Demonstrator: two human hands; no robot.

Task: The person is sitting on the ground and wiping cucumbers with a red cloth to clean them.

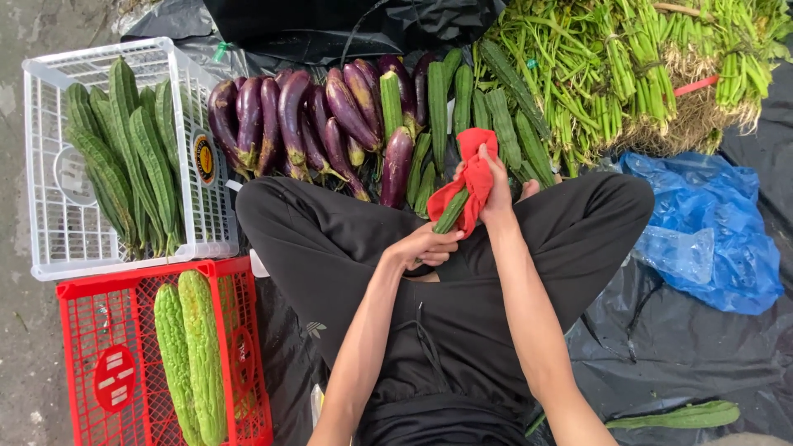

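My right hand grips a red cloth wrapped around a green cucumber, above my crossed legs in black trousers. My left hand closes on the cucumber's lower end. Just beyond the hands lie more cucumbers and a heap of purple eggplants on black sheeting.
A white crate on the left holds ridged green gourds. A red crate below it holds two bitter gourds. Bundled green stalks fill the top right, a blue plastic bag lies on the right, and a lone gourd sits at the bottom right.
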